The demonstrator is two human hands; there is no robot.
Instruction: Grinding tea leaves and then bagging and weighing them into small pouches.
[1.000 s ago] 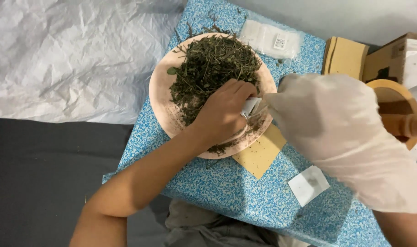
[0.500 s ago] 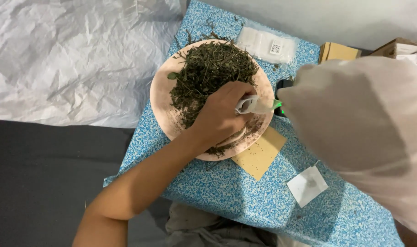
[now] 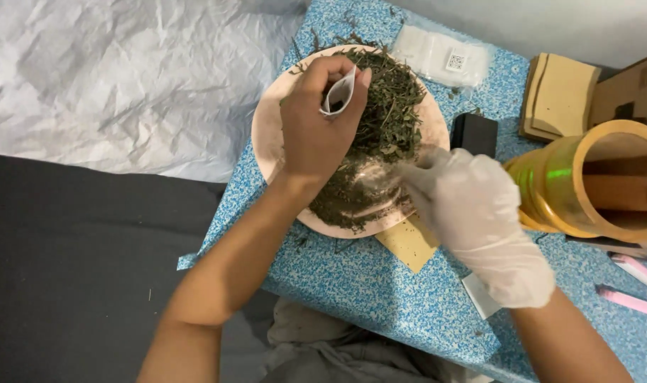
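Hidden/unclear first: the near part of the pink plate (image 3: 267, 142) is covered by both hands, so its near rim shows only in patches. The right-hand fingertips blur into the herb pile — contact is hard to judge. The tan envelope (image 3: 407, 243) near the plate is half under the gloved hand, and the white slip (image 3: 479, 296) beside the wrist is mostly covered. The pink strips (image 3: 632, 301) at right are cut by the frame edge. The dark cloth under the desk edge is too dim to identify.

Left hand (image 3: 316, 124) — bare, over the middle of the plate, fingers curled closed around a small white sachet (image 3: 339, 92), pinching its mouth open. The sachet sits upright-ish above the far half of the dried green herbs (image 3: 391, 106); something dark shows inside it, not clear what.

Right hand (image 3: 472, 213) — in a translucent white glove, at the plate's near-right rim. Fingers are loosely bent and partly open, tips down at the crushed herbs (image 3: 341, 202); cannot tell whether they grip any.

The plate stands on a blue speckled desk (image 3: 352, 298). Far of the plate lies a clear packet of white sachets (image 3: 440, 57); just right of the plate is a small black block (image 3: 474, 133). Further right: a yellow tape roll (image 3: 586, 184) on its side, and stacked brown envelopes (image 3: 561, 96). Crumpled white sheet (image 3: 111, 78) at left.
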